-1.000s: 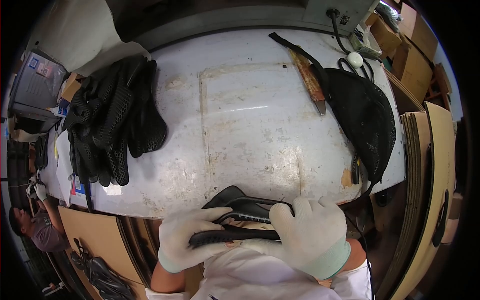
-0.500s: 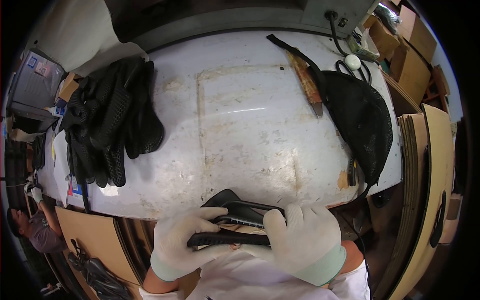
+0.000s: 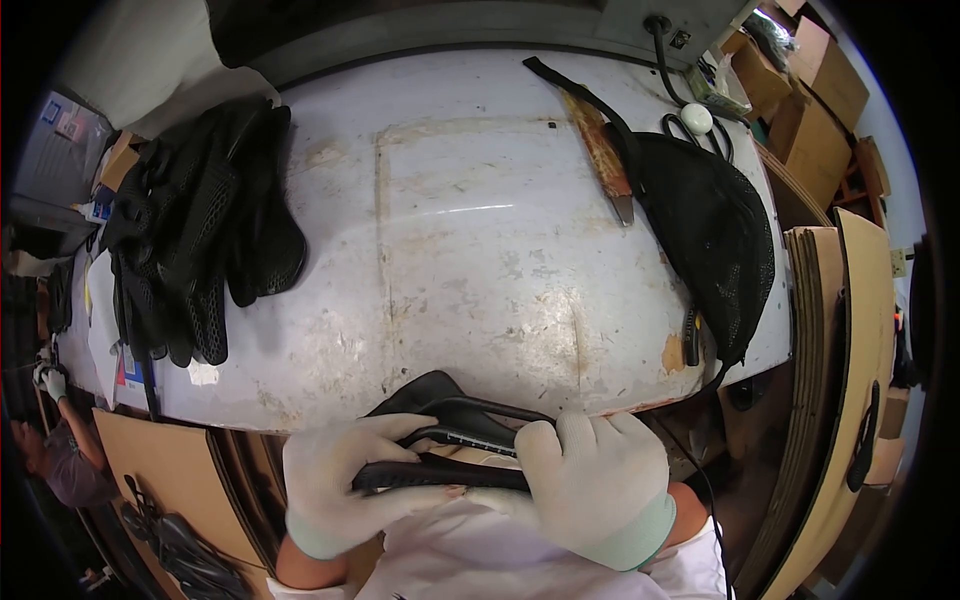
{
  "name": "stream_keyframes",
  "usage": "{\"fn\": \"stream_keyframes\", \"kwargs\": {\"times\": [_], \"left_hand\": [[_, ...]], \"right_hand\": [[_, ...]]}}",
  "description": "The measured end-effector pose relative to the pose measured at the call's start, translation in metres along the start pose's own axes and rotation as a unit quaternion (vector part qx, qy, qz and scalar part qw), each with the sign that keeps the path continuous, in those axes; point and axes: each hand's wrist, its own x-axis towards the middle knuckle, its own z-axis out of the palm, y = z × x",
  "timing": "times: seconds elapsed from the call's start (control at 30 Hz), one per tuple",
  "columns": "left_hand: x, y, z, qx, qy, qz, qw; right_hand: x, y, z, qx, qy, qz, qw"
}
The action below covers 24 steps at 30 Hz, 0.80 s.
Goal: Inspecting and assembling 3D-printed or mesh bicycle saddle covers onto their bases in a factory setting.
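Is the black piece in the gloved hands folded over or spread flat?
Folded: the black piece shows two stacked layers pinched between the left hand and right hand.

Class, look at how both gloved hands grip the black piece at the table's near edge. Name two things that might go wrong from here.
The black piece is held over the white table edge, close to the body; if the left hand or right hand slips, it may drop to the floor. The rusty blade lies bare behind, a possible hazard when reaching.

Both gloved hands, left hand [image 3: 345,485] and right hand [image 3: 590,480], grip a black shoe part [image 3: 450,440] at the white table [image 3: 480,250] edge
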Motion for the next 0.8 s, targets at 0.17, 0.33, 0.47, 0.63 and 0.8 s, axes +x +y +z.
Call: {"fn": "stream_keyframes", "kwargs": {"times": [0.17, 0.33, 0.47, 0.63, 0.8], "left_hand": [[0.001, 0.005, -0.002, -0.069, -0.035, -0.044, 0.996], [-0.003, 0.000, -0.004, -0.055, -0.052, -0.042, 0.996], [0.007, -0.030, 0.009, -0.276, 0.060, 0.039, 0.958], [-0.023, -0.036, 0.035, -0.320, -0.160, 0.015, 0.934], [-0.027, -0.008, 0.049, -0.418, -0.168, -0.016, 0.893]], "right_hand": [[-0.009, -0.007, 0.004, -0.015, -0.006, 0.033, 0.999], [-0.009, 0.004, 0.006, -0.029, 0.014, 0.014, 0.999], [-0.010, 0.025, 0.008, 0.055, -0.104, 0.063, 0.991], [-0.037, 0.034, 0.051, 0.603, -0.142, 0.170, 0.766], [-0.026, 0.019, 0.044, 0.708, -0.163, 0.191, 0.660]]}}
